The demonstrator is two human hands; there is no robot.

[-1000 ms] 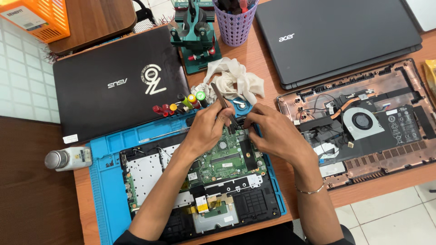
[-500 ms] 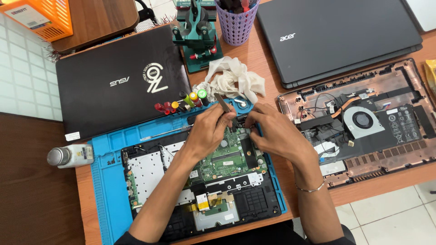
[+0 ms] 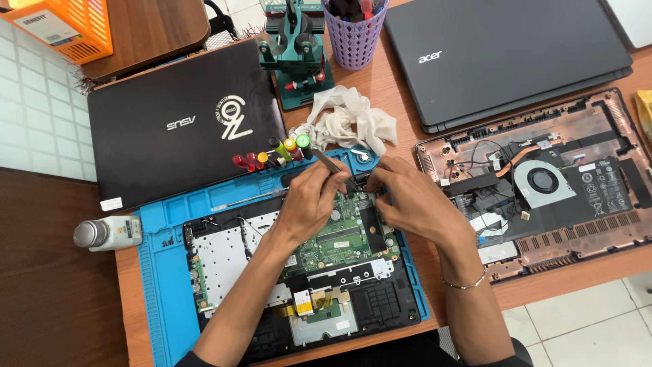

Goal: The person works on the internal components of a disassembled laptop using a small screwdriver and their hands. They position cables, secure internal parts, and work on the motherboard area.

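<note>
An opened laptop chassis (image 3: 258, 272) with a green circuit board (image 3: 336, 238) lies on a blue work mat (image 3: 163, 272). My left hand (image 3: 309, 200) pinches a pair of metal tweezers (image 3: 326, 162) whose tips point down at the board's far edge. My right hand (image 3: 407, 197) rests beside it, its fingertips closed on a small dark part at that same far edge. Both hands meet over the top of the board.
A closed black laptop (image 3: 176, 122) lies far left, another closed one (image 3: 502, 54) far right. An opened laptop base with a fan (image 3: 543, 183) sits on the right. Several screwdrivers (image 3: 272, 155), a white cloth (image 3: 350, 119), a green holder (image 3: 295, 54), a purple basket (image 3: 353, 34), a small bottle (image 3: 105, 233).
Both hands stay at the board's far edge with only slight finger shifts. The view has drifted a little; nothing else has moved.
</note>
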